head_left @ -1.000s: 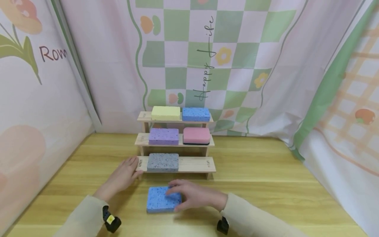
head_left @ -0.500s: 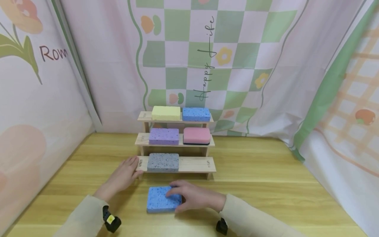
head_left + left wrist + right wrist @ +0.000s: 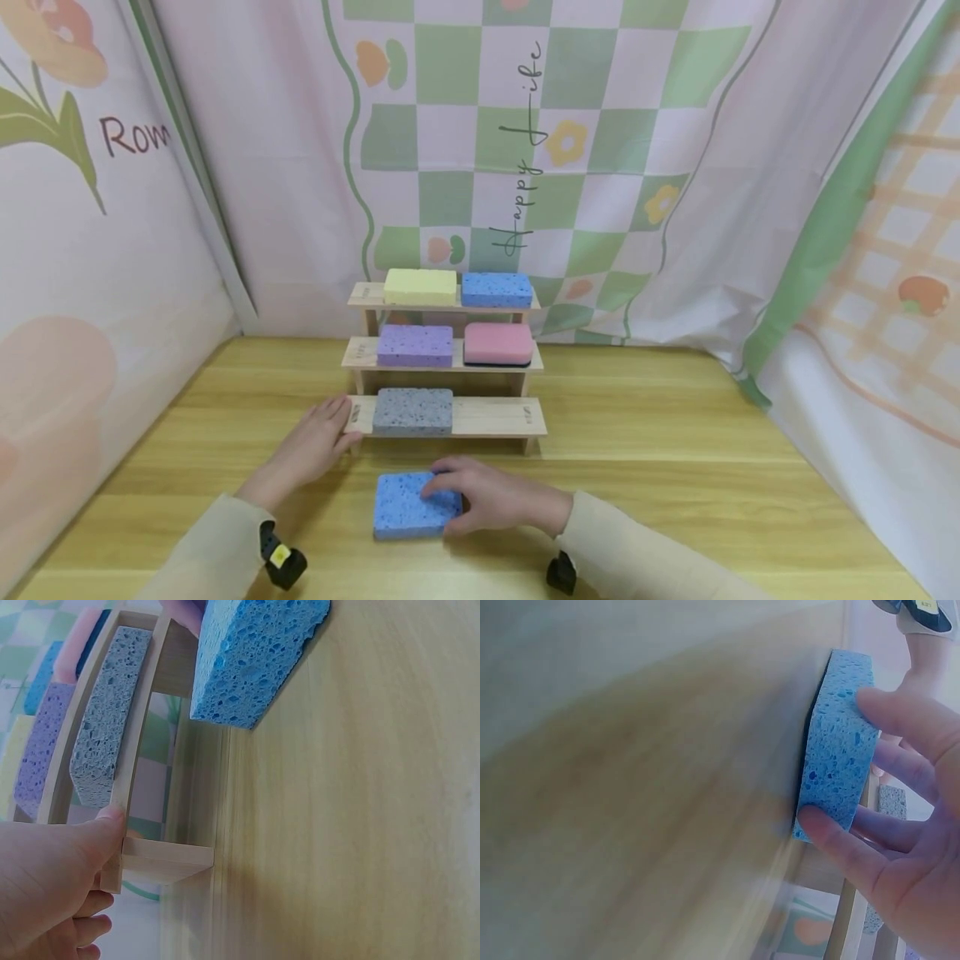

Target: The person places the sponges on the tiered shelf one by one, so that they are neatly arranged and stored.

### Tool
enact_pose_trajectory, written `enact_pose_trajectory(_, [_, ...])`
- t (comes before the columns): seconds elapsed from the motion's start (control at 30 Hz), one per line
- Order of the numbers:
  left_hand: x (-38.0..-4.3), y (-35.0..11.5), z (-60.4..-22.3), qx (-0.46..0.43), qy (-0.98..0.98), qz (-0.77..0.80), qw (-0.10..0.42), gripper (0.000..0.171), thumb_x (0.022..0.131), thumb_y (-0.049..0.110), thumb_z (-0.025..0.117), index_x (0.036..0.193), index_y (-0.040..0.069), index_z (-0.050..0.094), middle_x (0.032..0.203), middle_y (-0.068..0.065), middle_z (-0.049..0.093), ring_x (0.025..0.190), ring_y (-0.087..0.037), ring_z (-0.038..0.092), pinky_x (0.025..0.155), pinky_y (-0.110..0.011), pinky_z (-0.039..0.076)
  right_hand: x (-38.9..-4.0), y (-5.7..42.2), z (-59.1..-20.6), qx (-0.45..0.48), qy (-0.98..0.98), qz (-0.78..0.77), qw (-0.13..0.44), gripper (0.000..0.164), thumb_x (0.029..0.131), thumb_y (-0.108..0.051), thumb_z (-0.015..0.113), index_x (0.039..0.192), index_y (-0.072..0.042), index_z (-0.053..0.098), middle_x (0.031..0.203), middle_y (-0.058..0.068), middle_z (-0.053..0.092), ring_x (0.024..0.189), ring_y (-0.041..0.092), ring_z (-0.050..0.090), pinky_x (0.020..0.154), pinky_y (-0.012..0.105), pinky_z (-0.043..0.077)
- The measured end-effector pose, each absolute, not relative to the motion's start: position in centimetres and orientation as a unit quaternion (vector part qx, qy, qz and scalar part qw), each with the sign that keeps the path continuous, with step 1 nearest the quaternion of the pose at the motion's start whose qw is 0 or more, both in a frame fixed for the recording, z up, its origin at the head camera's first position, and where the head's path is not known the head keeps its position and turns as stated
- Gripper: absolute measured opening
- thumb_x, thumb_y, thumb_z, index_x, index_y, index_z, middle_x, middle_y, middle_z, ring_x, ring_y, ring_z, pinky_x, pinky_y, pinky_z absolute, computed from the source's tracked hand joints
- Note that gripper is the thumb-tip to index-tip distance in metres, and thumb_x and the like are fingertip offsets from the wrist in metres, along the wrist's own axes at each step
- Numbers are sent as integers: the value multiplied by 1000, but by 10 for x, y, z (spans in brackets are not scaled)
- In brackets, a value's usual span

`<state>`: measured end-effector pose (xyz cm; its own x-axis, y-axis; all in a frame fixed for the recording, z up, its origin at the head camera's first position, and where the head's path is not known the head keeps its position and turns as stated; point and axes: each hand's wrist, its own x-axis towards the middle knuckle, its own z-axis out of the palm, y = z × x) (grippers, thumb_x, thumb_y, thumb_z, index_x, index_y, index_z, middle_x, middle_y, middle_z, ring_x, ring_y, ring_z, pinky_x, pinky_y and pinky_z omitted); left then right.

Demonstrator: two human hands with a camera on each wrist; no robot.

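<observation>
A blue speckled sponge (image 3: 405, 510) lies at the tabletop in front of a three-tier wooden shelf (image 3: 491, 417). My right hand (image 3: 498, 498) pinches its right end, with the thumb on the near edge and fingers over the top and far edge. In the right wrist view, the fingertips press against the blue sponge (image 3: 836, 742) on opposite edges. My left hand (image 3: 311, 450) holds the left end of the shelf's lowest tier. The left wrist view shows that thumb on the board's front edge and the fingers curled beneath. A grey speckled sponge (image 3: 412, 412) sits on this tier's left half.
On the middle tier are a purple sponge (image 3: 415, 346) and a pink sponge (image 3: 498, 343) with a dark base. The top tier bears a yellow sponge (image 3: 420, 287) and another blue sponge (image 3: 497, 289). Patterned curtains (image 3: 517, 167) hang behind the wooden table (image 3: 645, 467) and along its sides.
</observation>
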<state>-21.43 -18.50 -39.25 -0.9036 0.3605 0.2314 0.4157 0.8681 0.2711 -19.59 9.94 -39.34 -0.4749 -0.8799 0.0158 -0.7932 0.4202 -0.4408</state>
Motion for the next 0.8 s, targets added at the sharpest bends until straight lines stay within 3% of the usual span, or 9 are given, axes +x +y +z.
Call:
enact_pose_trajectory(0.53, [-213, -186, -392, -206, -962, -157, 87, 56, 94, 23, 53, 130, -17, 37, 135, -33, 34, 124, -47, 31, 103, -56, 23, -193, 110, -378, -514, 832, -198, 69, 40, 79, -17, 72, 117, -15, 60, 132, 15, 45, 121, 25, 43, 96, 30, 41])
enact_pose_trajectory(0.8, [-212, -186, -391, -212, -961, -156, 90, 55, 94, 22, 54, 130, -17, 38, 135, -33, 34, 124, -47, 32, 103, -56, 23, -193, 122, -360, -504, 832, -223, 58, 39, 80, -14, 71, 118, -14, 60, 135, 16, 43, 120, 25, 44, 86, 23, 46])
